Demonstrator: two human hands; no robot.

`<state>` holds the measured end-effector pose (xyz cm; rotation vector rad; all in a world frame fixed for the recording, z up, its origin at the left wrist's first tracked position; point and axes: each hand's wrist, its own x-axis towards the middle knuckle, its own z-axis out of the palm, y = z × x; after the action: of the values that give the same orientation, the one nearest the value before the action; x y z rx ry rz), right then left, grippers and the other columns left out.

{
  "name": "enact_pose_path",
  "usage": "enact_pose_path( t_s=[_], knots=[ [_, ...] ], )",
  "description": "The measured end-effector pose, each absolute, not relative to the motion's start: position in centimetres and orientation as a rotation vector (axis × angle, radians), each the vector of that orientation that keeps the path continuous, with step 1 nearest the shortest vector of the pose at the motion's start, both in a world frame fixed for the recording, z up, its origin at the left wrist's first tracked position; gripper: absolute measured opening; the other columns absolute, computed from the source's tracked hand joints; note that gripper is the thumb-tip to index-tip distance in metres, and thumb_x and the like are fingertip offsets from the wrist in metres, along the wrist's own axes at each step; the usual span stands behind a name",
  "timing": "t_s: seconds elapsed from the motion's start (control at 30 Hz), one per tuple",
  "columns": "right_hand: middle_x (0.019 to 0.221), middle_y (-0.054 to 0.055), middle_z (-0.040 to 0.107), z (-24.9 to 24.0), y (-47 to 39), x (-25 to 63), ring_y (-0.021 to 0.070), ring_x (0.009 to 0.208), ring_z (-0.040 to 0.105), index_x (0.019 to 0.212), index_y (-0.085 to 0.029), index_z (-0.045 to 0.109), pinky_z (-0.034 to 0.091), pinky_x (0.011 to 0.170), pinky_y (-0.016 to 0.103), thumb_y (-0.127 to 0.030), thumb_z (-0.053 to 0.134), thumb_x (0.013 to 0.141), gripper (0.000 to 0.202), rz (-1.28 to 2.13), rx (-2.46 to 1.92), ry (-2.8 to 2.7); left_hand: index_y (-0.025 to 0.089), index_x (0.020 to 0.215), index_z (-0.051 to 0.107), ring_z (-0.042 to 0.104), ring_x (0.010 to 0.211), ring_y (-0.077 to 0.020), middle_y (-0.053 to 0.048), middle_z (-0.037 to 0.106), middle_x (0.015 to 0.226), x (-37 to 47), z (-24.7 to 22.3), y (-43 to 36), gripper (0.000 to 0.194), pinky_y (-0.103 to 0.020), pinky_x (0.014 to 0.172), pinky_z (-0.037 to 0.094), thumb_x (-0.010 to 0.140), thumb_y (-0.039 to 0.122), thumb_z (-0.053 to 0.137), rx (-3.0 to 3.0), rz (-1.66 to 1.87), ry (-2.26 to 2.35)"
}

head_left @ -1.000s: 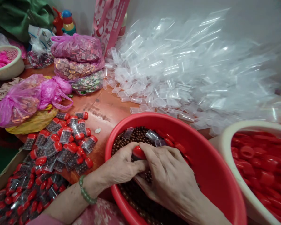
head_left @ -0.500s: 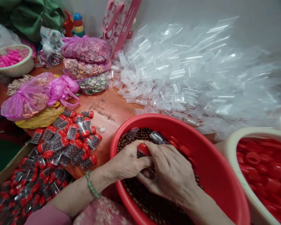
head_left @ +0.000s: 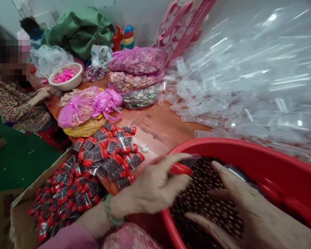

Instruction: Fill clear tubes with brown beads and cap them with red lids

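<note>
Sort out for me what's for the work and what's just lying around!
Seems part of the job:
left hand, holding a red-capped container
right hand, open over brown beads
red basin
clear plastic tubes
filled containers

Probably just lying about:
green cloth
pink-patterned bag
blue-topped bottle
yellow plastic bag

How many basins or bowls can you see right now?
2. The red basin, holding brown beads, is under the right hand; the white bowl, holding pink pieces, stands on the table at upper left. Others may be hidden behind the bags.
</note>
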<state>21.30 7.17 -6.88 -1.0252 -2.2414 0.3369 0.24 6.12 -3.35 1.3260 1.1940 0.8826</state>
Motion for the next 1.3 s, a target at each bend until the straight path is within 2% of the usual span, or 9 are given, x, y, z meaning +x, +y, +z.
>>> enact_pose_path(
  t_s=[0.07, 0.13, 0.3, 0.43, 0.67, 0.83, 0.93, 1.07, 1.3],
  knots=[
    [0.126, 0.016, 0.063, -6.7, 7.4, 22.5, 0.0386, 0.105, 0.065, 0.147, -0.023, 0.037, 0.056, 0.078, 0.051, -0.043, 0.061, 0.085, 0.069, 0.149, -1.111, -2.318, 0.019, 0.131, 0.050, 0.060, 0.070, -0.0145, -0.003, 0.066, 0.089, -3.3, -2.7, 5.0, 0.043, -0.026, 0.070, 0.051, 0.094, 0.039, 0.044, 1.369, 0.970, 1.560],
    [0.113, 0.015, 0.070, -6.6, 8.0, 24.2, 0.0331, 0.093, 0.070, 0.139, -0.020, 0.046, 0.058, 0.074, 0.047, -0.042, 0.048, 0.093, 0.051, -0.018, -1.188, -2.383, 0.018, 0.129, 0.050, 0.064, 0.085, -0.0184, -0.006, 0.068, 0.099, -7.4, -2.8, 4.0, 0.040, -0.030, 0.081, 0.051, 0.094, 0.038, 0.044, 1.458, 0.975, 1.985],
    [0.099, 0.011, 0.074, -7.1, 10.6, 27.4, 0.0266, 0.085, 0.072, 0.119, -0.018, 0.059, 0.058, 0.074, 0.040, -0.036, 0.042, 0.097, 0.034, 0.173, -1.426, -2.431, 0.022, 0.122, 0.056, 0.062, 0.104, -0.0341, -0.011, 0.065, 0.116, -15.6, -4.2, 2.6, 0.037, -0.052, 0.093, 0.049, 0.091, 0.039, 0.048, 1.842, 0.546, 2.580],
    [0.096, 0.010, 0.073, -7.3, 12.9, 26.5, 0.0247, 0.086, 0.070, 0.106, -0.017, 0.066, 0.055, 0.077, 0.038, -0.025, 0.049, 0.092, 0.024, 0.305, -1.550, -2.511, 0.026, 0.138, 0.041, 0.049, 0.122, -0.0435, -0.012, 0.055, 0.131, -15.3, -4.3, 2.9, 0.053, -0.066, 0.100, 0.040, 0.088, 0.039, 0.054, 2.011, 0.555, 2.520],
    [0.094, 0.013, 0.073, -7.7, 16.3, 21.1, 0.0274, 0.087, 0.070, 0.101, -0.014, 0.064, 0.051, 0.073, 0.034, -0.035, 0.059, 0.088, 0.026, 0.490, -1.695, -2.486, 0.015, 0.122, 0.055, 0.057, 0.119, -0.0232, -0.013, 0.062, 0.124, -4.4, -4.6, 6.7, 0.031, -0.041, 0.105, 0.047, 0.091, 0.020, 0.051, 2.254, 0.984, 1.771],
    [0.091, 0.018, 0.072, -8.7, 16.8, 19.4, 0.0276, 0.082, 0.069, 0.100, -0.009, 0.061, 0.047, 0.069, 0.033, -0.033, 0.053, 0.090, 0.027, 0.631, -1.899, -2.319, 0.008, 0.124, 0.053, 0.054, 0.123, -0.0212, -0.016, 0.062, 0.126, 1.0, -6.0, 7.6, 0.033, -0.040, 0.109, 0.044, 0.092, 0.011, 0.044, 2.222, 0.998, 1.443],
    [0.094, 0.015, 0.072, -9.4, 16.7, 19.3, 0.0240, 0.084, 0.067, 0.099, -0.012, 0.062, 0.045, 0.070, 0.030, -0.033, 0.051, 0.091, 0.025, 0.757, -1.941, -2.240, 0.006, 0.125, 0.052, 0.052, 0.126, -0.0234, -0.017, 0.060, 0.129, 2.1, -7.1, 8.0, 0.036, -0.045, 0.111, 0.042, 0.091, 0.007, 0.040, 2.230, 0.919, 1.357],
    [0.076, 0.006, 0.069, -10.6, 15.3, 19.2, 0.0196, 0.071, 0.062, 0.076, -0.017, 0.064, 0.040, 0.065, 0.028, -0.031, 0.060, 0.082, 0.016, 1.044, -1.904, -2.222, 0.006, 0.130, 0.049, 0.045, 0.134, -0.0248, -0.017, 0.055, 0.137, 2.3, -7.8, 8.4, 0.045, -0.049, 0.114, 0.036, 0.088, 0.002, 0.035, 2.276, 0.806, 1.331],
    [0.049, -0.005, 0.049, -11.4, 11.2, 20.0, 0.0101, 0.051, 0.042, 0.052, -0.019, 0.052, 0.033, 0.053, 0.024, -0.029, 0.068, 0.069, 0.025, 1.696, -1.771, -1.975, 0.007, 0.127, 0.052, 0.044, 0.135, -0.0260, -0.015, 0.057, 0.135, 2.2, -7.5, 8.6, 0.044, -0.052, 0.116, 0.030, 0.087, 0.001, 0.034, 2.297, 0.733, 1.342]
  ],
)
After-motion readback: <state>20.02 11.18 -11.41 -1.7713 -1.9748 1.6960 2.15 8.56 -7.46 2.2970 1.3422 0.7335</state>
